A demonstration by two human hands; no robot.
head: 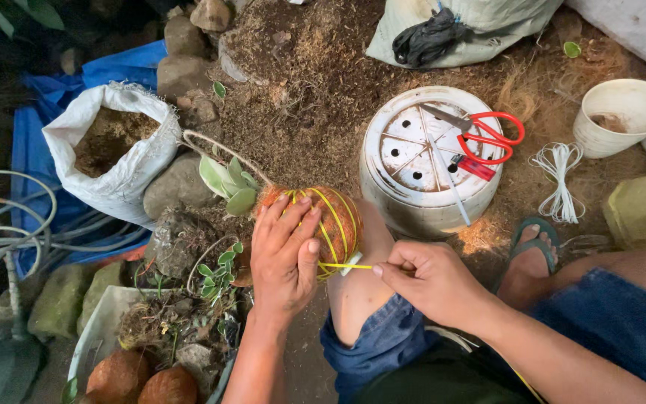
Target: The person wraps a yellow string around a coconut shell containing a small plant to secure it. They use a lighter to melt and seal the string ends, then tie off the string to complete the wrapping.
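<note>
Pressing your left hand point(284, 258) flat over the fibre ball point(323, 224), you pin it against your raised knee point(360, 288) so it cannot roll while the yellow cord point(338, 265) goes round it. The ball sits at the middle of the head view, fingers spread across its near-left side, with a small leafy plant point(227, 183) sticking out of its far-left end, kept free of the wraps. Your right hand point(431, 283) is clenched on the cord's loose end, pinching it just right of the ball and holding it straight and taut. Beyond the knee, an upturned white pot point(428, 161) serves as a stand for the red-handled scissors point(480, 135), close by your right hand. A coil of white string point(558, 179) lies on the ground to its right. An open sack of soil point(114, 146) stands at far left.
</note>
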